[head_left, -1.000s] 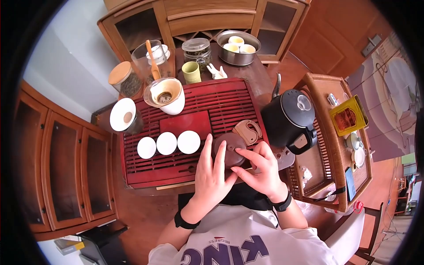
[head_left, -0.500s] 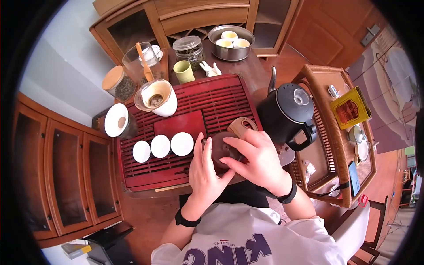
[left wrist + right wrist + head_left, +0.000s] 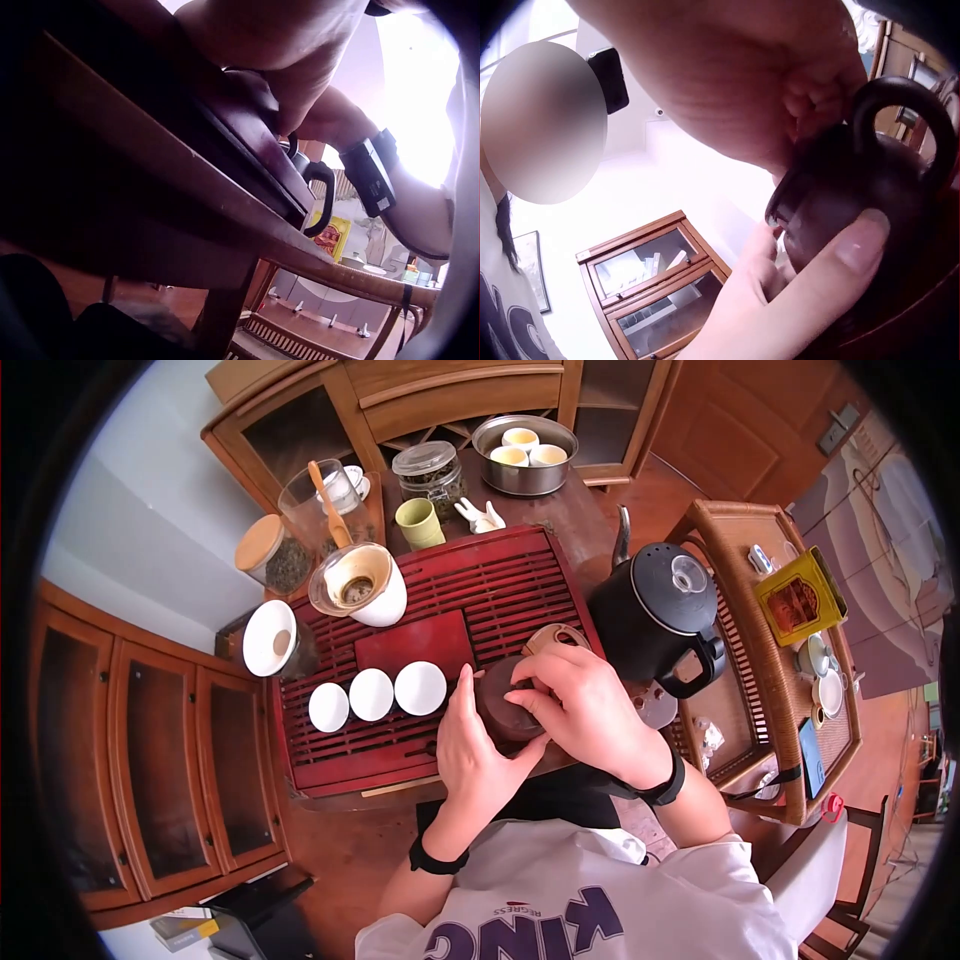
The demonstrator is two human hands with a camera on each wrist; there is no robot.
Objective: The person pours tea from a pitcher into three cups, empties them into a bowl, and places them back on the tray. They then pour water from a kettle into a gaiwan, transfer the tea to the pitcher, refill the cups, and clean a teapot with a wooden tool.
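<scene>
A dark brown clay teapot (image 3: 505, 712) stands at the near right of the red slatted tea tray (image 3: 400, 760). My left hand (image 3: 478, 752) cups its left side, fingers along the far side and thumb pressed to the body in the right wrist view. From above, my right hand (image 3: 590, 705) pinches the top of the teapot's lid with bent thumb and fingers, which hide the knob. The looped handle (image 3: 864, 101) shows at upper right in the right wrist view. Three white cups (image 3: 371, 694) stand left of the pot.
A black kettle (image 3: 655, 595) stands right of the tray. Behind my right hand lies a light brown wooden piece (image 3: 545, 644). A white strainer cup (image 3: 380, 600) stands on the tray's far left. Jars, a green cup (image 3: 419, 525) and a steel bowl (image 3: 525, 475) line the back.
My right hand has come over the teapot, its fingers going from touching the lid to pinching its top. My left hand stays against the pot's side.
</scene>
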